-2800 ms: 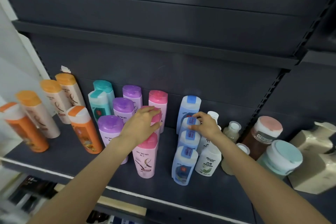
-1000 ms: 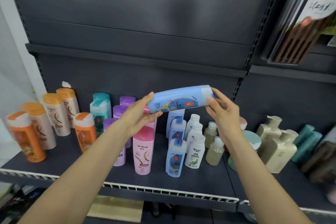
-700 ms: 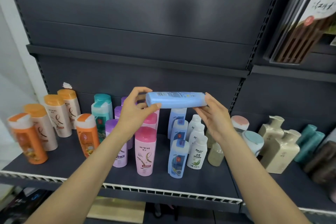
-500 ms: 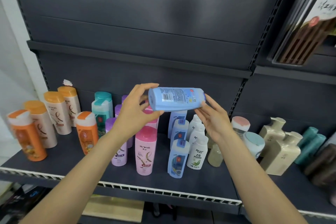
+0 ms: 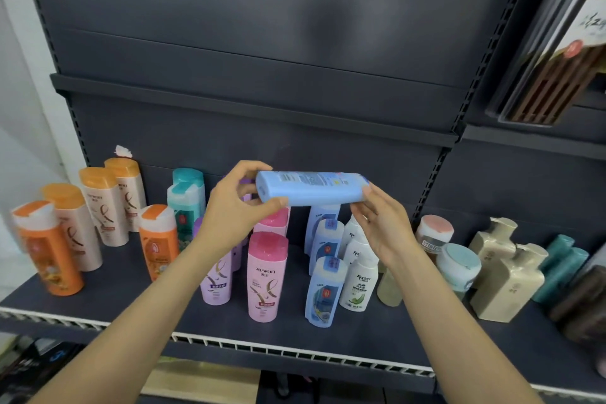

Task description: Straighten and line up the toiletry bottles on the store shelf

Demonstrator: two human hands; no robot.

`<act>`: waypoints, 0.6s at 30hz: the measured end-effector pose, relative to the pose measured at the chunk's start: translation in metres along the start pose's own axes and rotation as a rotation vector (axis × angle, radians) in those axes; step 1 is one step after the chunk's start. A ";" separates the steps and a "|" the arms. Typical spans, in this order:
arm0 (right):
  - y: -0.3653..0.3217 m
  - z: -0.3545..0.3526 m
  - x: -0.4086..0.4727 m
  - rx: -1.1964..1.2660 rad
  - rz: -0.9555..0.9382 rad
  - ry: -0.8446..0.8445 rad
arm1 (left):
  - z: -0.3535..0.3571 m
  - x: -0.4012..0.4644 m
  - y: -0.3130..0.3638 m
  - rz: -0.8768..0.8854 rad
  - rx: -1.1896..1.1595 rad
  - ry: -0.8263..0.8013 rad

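Observation:
I hold a light blue bottle (image 5: 311, 188) sideways in the air above the shelf (image 5: 137, 302), its printed back label facing up. My left hand (image 5: 236, 210) grips its left end between thumb and fingers. My right hand (image 5: 382, 223) supports its right end with the fingertips. Below it stand a row of blue bottles (image 5: 323, 292), pink bottles (image 5: 267, 275), purple bottles (image 5: 216, 282), white bottles (image 5: 359, 282), teal bottles (image 5: 185, 200) and orange-capped bottles (image 5: 98, 207).
Round jars (image 5: 457, 264) and beige pump bottles (image 5: 505, 275) stand on the right, with dark teal bottles (image 5: 560, 266) beyond. An upper shelf edge (image 5: 249, 108) runs overhead. A white-toothed price rail (image 5: 262, 346) lines the shelf front.
The blue bottle was lifted off the shelf and is held sideways between both hands. Over the last second it rolled, so the back label now faces up.

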State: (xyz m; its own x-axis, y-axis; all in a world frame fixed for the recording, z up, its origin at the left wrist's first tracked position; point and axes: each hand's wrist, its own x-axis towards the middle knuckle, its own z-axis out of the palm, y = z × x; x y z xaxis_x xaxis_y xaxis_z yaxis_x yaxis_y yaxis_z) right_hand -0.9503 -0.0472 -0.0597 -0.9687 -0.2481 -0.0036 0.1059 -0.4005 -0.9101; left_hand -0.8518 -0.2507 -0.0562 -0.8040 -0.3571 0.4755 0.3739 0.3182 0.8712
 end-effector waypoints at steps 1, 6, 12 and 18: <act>0.000 0.001 -0.001 0.036 -0.006 -0.009 | -0.001 0.002 -0.003 -0.048 -0.043 0.029; 0.000 0.006 -0.006 -0.118 -0.113 -0.088 | -0.003 0.005 -0.011 -0.384 -0.387 0.097; -0.004 0.015 -0.003 -0.245 -0.261 -0.021 | -0.003 0.006 -0.022 -0.642 -0.481 -0.031; -0.012 0.018 0.004 -0.258 -0.284 0.005 | 0.005 0.008 -0.038 -0.726 -0.319 -0.123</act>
State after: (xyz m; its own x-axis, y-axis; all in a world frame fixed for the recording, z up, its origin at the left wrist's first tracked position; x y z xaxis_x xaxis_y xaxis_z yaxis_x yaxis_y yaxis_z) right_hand -0.9512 -0.0597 -0.0414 -0.9526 -0.1546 0.2620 -0.2260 -0.2169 -0.9497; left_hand -0.8745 -0.2616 -0.0858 -0.9353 -0.2737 -0.2243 -0.1631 -0.2292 0.9596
